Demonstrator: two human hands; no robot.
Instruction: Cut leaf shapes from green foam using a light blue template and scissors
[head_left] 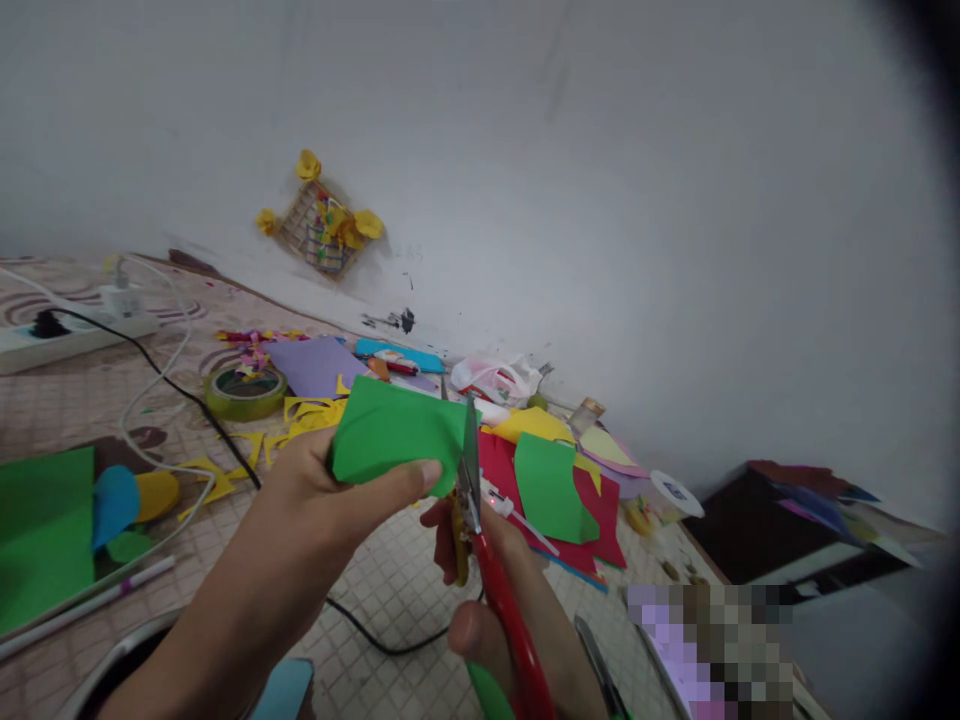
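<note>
Scissors sat in the person's right grip, which was curled round the handles, the blades parted and apparently astride the right edge of a green sheet. The left grip pinched that sheet at ten o'clock from the pivot, thumb over its face. That thumb worried me, near the blades at eight o'clock: a slip or a careless angle could have nicked it. Held in mid-air from one side, the sheet might also have buckled and sent the cut astray. It looked bright, matte, plain, roughly rectangular; foam or card, I couldn't tell. Farther off, at three o'clock, another green piece lay over a red sheet on the desk.
</note>
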